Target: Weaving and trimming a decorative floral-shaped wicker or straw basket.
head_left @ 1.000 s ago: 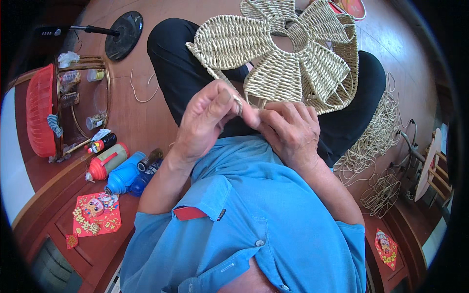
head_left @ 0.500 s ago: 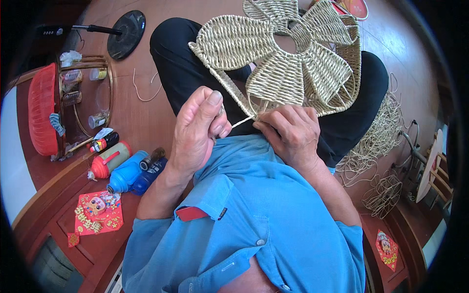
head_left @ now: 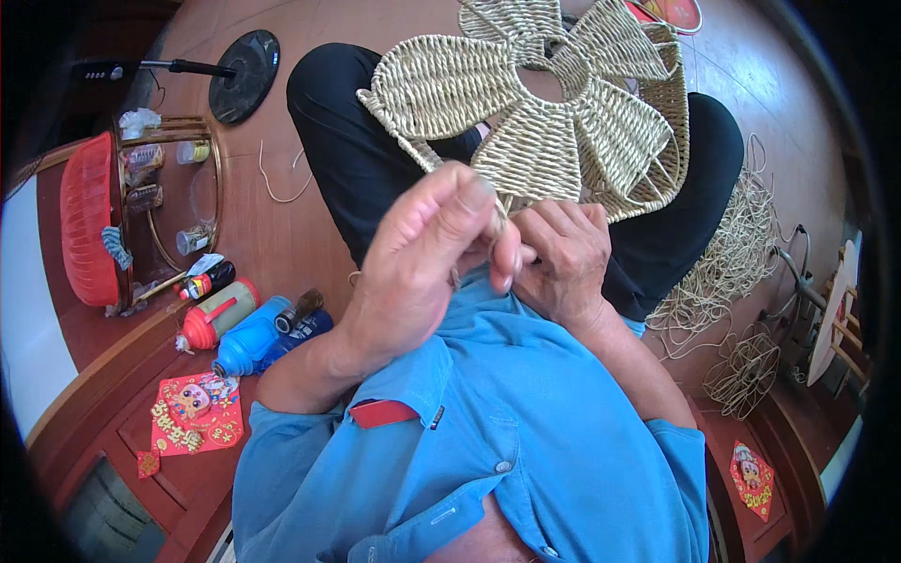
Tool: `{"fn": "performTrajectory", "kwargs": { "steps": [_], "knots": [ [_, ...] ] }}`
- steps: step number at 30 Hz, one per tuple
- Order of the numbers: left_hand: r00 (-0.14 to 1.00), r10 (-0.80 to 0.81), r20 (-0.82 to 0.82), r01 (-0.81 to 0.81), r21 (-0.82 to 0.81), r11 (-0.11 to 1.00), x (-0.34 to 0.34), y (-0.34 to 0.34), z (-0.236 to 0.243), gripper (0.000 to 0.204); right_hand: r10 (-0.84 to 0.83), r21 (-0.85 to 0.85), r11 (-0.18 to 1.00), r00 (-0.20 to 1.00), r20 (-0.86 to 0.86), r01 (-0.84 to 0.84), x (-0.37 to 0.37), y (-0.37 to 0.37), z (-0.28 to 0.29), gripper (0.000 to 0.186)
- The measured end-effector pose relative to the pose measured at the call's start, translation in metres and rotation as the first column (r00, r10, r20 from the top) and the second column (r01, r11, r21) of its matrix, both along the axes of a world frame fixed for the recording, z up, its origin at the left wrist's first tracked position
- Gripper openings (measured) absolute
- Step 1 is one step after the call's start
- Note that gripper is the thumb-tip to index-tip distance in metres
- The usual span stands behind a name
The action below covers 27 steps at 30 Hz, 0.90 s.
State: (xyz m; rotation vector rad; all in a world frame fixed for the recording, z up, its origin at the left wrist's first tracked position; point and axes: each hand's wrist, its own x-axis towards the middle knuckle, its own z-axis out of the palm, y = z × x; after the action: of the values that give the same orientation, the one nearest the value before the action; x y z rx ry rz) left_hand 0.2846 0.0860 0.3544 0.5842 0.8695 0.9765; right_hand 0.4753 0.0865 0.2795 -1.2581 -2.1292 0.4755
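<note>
A woven straw basket [head_left: 540, 159] with petal-shaped panels around a round hole lies across my lap, over dark trousers. My left hand [head_left: 427, 258] is closed in a pinch on straw cord [head_left: 500, 218], close to the basket's near edge. Right beside it, my right hand [head_left: 563, 258] has its fingers curled against that same edge. Its fingertips are partly hidden, so whether it grips the rim or the cord is unclear. The two hands nearly touch.
A loose heap of straw cord [head_left: 718, 253] lies on the floor to the right, with a smaller coil [head_left: 743, 375] nearer me. At left are a vacuum flask [head_left: 221, 314], a blue bottle [head_left: 251, 336], a rack [head_left: 169, 188] and a round black stand base [head_left: 244, 77].
My left hand has moved right and slightly up to meet the right hand. The cord stretch seen between them is now mostly hidden. My right hand has barely moved.
</note>
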Motion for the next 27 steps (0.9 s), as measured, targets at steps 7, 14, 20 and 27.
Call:
{"fn": "performTrajectory", "kwargs": {
  "steps": [7, 14, 20, 27],
  "knots": [
    [0.763, 0.184, -0.620, -0.124, 0.140, 0.982, -0.055, 0.027, -0.012, 0.034, -0.168, -0.125, 0.980, 0.981, -0.102, 0.154, -0.012, 0.000, -0.005, 0.021],
    [0.438, 0.226, -0.870, 0.066, 0.282, 0.957, -0.076, 0.012, -0.031, 0.034, -0.128, -0.094, 0.989, 0.987, -0.101, 0.118, -0.010, 0.001, -0.002, 0.016],
    [0.455, 0.237, -0.858, 0.049, 0.290, 0.956, -0.069, 0.010, -0.024, 0.031, -0.081, -0.077, 0.994, 0.994, -0.069, 0.076, -0.007, 0.003, -0.002, 0.012],
    [0.075, 0.692, -0.718, 0.281, 0.681, 0.676, -0.067, 0.010, -0.026, 0.018, -0.062, -0.050, 0.997, 0.998, -0.024, 0.061, -0.006, 0.003, 0.000, 0.011]
  ]
}}
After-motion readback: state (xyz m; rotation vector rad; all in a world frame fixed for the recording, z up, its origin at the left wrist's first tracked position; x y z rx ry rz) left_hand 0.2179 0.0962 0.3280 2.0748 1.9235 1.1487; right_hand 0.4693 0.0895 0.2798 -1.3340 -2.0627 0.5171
